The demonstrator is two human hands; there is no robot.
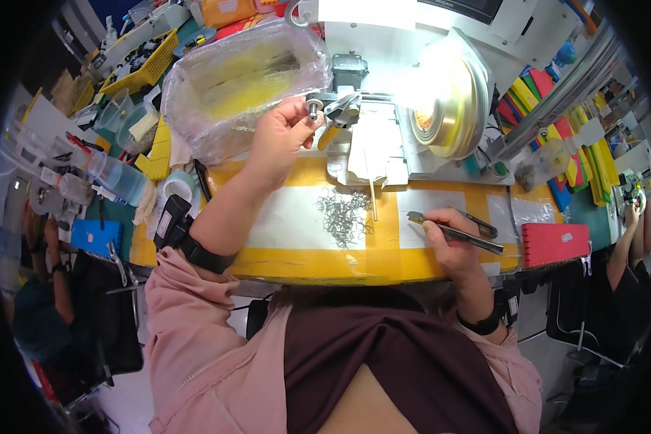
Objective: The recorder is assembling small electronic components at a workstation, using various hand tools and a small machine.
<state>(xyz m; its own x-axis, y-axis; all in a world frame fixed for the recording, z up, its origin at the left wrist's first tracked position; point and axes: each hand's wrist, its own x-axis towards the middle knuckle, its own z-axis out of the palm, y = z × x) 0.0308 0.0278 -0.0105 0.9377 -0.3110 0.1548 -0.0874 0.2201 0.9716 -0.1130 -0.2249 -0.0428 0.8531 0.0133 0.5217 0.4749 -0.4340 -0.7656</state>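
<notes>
My left hand (278, 141) is raised to the machine's metal head (344, 105). Its thumb and fingers close on a small round metal part (313, 108) with a pale rim; whether this part is fixed to the machine, I cannot tell. In my right hand (450, 244), low over the bench's right side, is a pair of dark tweezers (474, 239), tips toward the left. A dark looped tool (479, 223) shows just beyond those fingers. Between my hands, a loose heap of small dark wire-like pieces (343, 217) lies on white paper. A thin stick (374, 199) extends from the machine toward the heap.
A plastic-wrapped tray (242, 79) stands behind my left hand. A bright, shiny round bowl (448, 105) sits right of the machine head. A red pad (555, 244) lies at the bench's right end. Other people (50, 289) sit at either side.
</notes>
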